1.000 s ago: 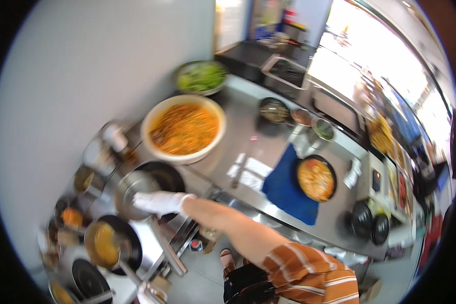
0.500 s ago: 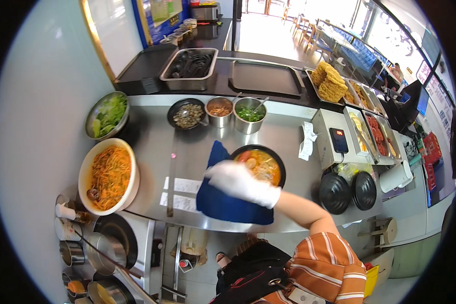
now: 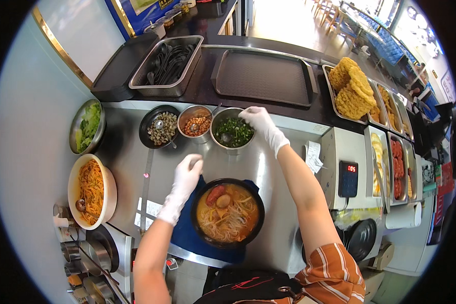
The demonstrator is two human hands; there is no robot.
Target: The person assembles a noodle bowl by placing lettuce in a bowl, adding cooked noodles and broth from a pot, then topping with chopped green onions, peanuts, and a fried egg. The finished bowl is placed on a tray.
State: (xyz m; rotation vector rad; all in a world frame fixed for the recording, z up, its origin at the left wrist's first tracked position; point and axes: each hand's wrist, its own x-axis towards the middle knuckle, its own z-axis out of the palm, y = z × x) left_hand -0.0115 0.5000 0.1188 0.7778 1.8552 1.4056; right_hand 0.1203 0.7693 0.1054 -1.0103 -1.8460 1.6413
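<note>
A black bowl (image 3: 262, 213) of noodle soup, topped with a sausage and an egg, stands on a folded blue cloth (image 3: 184, 230). Up and right of it, my white-gloved right hand (image 3: 259, 123) is closed at the rim of a steel pot (image 3: 233, 151) of chopped green onions (image 3: 235, 129). A spoon (image 3: 226, 137) lies in the onions; its handle runs under my fingers, which hide it. My gloved left hand (image 3: 187, 176) hovers just beyond the bowl's left side, fingers curled together, with nothing visible in them.
Left of the onions stand a steel pot (image 3: 186, 111) of peanuts and a black bowl (image 3: 146, 117) of chopped topping. A white bowl (image 3: 111, 195) of shredded carrot and a steel bowl (image 3: 103, 126) of lettuce line the left side. Trays of food and a black timer (image 3: 348, 177) flank the right.
The soup bowl now rests on the blue cloth. My right hand has gone from the cloth to the onion pot's spoon. My left hand has come into view.
</note>
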